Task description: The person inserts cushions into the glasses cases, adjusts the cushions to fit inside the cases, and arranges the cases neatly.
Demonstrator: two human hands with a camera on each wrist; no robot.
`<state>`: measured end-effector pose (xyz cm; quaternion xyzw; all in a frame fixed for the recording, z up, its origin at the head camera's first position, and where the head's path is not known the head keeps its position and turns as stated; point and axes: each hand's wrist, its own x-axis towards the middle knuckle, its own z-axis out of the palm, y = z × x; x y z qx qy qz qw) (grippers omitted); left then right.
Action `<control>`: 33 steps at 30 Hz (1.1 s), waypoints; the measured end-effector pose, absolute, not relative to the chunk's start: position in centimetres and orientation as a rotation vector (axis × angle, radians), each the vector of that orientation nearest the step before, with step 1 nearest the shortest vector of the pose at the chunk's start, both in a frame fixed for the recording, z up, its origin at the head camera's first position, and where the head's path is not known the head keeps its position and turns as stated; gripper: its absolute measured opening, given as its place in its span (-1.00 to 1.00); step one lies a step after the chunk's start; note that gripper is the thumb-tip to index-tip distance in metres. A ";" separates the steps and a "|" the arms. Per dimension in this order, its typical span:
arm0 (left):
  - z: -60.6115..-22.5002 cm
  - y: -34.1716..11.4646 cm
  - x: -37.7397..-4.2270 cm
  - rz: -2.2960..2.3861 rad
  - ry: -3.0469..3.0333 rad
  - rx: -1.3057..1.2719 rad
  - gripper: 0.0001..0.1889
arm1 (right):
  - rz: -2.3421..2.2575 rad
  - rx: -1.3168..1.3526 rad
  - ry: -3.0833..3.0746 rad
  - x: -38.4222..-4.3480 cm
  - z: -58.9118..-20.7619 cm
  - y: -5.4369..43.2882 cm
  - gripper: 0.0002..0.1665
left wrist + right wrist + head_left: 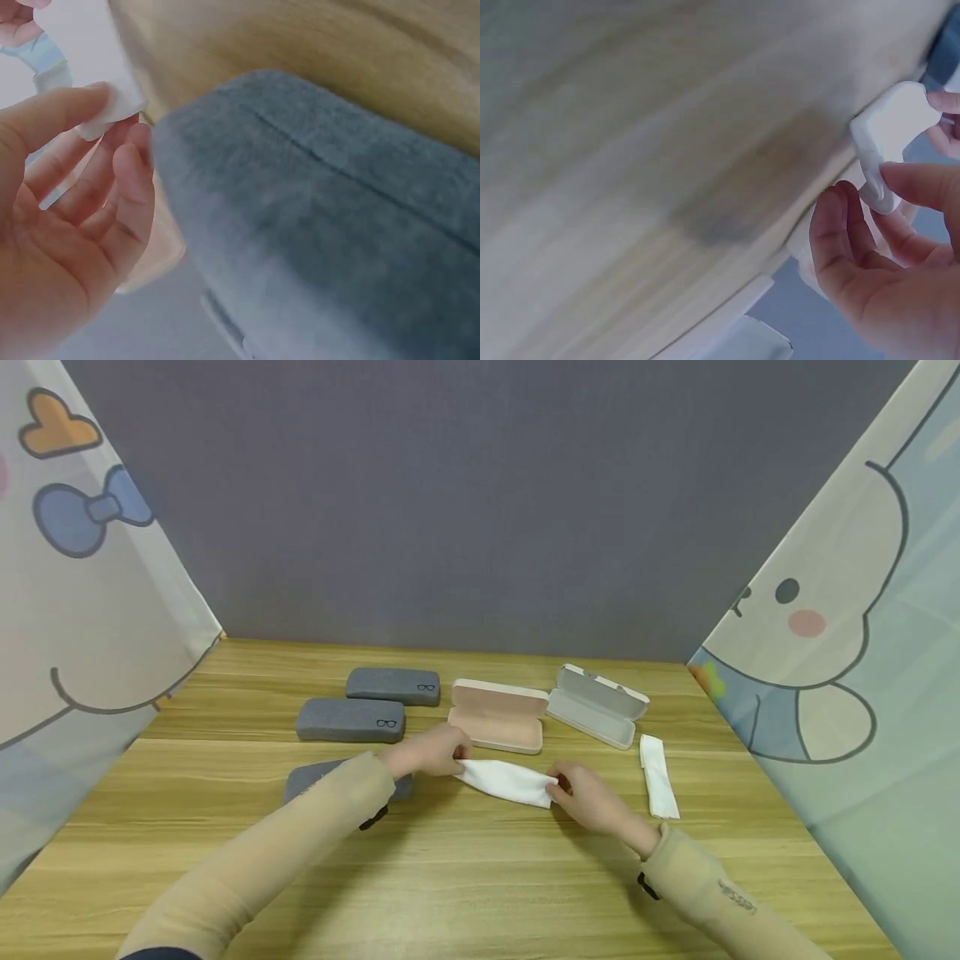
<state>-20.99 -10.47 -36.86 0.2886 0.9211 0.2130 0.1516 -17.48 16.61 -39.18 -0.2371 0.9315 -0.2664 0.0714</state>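
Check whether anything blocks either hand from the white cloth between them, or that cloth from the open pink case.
Nothing visible: the left hand and right hand each pinch an end of the white cloth, and the head view shows only tabletop between it and the pink case.

Three cases [350, 720] sit left of the frame's middle, two other cases [497, 732] to their right, and two cloths [506, 781] before those.

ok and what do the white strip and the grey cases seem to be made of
The white strip looks like matte cloth or soft tissue: it bends and folds. The grey cases seem felt-covered, judging by their matte, mottled surface; what lies underneath is hidden.
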 end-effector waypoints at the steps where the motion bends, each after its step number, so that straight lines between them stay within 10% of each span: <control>1: -36.7 -10.7 -20.9 0.645 2.641 0.828 -0.81 | -0.830 -0.724 2.788 -17.6 -39.0 16.7 -0.87; 33: -33.4 -14.1 -22.2 1.342 2.574 0.391 -0.80 | -1.298 -0.465 2.638 -22.8 -34.3 15.5 -0.62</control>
